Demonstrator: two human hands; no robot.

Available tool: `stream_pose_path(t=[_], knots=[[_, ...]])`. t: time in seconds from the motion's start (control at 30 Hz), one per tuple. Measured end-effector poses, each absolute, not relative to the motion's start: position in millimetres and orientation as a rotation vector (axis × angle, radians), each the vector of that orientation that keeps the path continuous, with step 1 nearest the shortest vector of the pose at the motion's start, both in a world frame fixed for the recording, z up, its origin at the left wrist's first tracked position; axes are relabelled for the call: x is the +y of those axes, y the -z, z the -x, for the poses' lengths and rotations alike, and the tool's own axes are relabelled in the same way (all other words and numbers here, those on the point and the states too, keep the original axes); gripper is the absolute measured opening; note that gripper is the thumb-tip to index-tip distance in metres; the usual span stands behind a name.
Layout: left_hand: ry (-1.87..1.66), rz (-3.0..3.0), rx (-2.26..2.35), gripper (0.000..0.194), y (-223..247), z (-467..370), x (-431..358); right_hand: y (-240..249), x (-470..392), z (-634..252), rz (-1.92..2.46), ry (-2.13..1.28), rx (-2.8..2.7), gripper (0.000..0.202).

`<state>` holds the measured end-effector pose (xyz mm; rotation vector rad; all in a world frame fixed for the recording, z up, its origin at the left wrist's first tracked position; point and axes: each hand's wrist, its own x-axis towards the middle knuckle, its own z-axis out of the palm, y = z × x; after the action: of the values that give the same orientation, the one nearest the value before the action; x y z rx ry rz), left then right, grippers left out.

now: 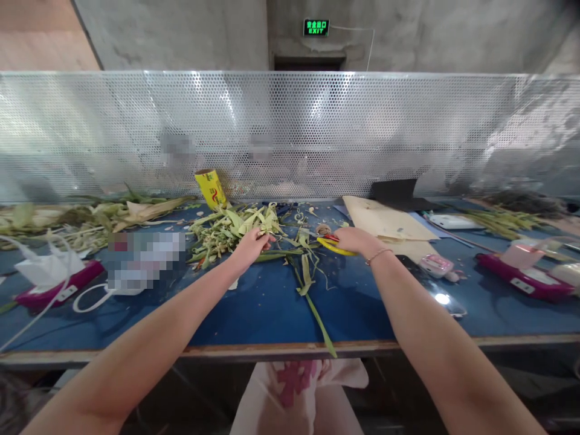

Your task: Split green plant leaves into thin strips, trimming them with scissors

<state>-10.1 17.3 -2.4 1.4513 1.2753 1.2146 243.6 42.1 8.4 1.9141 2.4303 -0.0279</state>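
Right hand [348, 240] grips yellow tool [336, 246], maybe scissors; left hand [254, 243] curls at leaves [241, 221], hold unclear. Tool should clear left hand.

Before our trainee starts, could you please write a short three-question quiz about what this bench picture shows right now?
1. Multiple choice: What does the right hand hold?
A) a phone
B) a tool with a yellow handle
C) a pink case

2. True or false: The left hand is touching the brown paper.

3. Fill in the missing word: The long green stalk pokes over the front ____ of the blue table.

Key:
1. B.
2. False; it is at the pile of leaves.
3. Edge.
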Motion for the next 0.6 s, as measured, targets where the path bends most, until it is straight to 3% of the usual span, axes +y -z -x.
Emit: stream_pose_path(t=[0.27, 0.47, 0.6], knots=[[-1.281, -1.039, 0.975, 0.007, -6.1, 10.1, 11.9, -10.7, 35.3, -225.7, -2.256, -0.113, 2.702, 0.028], [-1.261, -0.867, 0.875, 0.033, -12.6, 15.8, 14.6, -9.4, 24.2, -211.4, -1.953, -0.182, 3.056, 0.043], [-1.255, -0.848, 0.885, 0.031, -15.0, 16.8, 14.8, -9.3, 21.6, -210.9, -1.742, -0.195, 3.161, 0.046]])
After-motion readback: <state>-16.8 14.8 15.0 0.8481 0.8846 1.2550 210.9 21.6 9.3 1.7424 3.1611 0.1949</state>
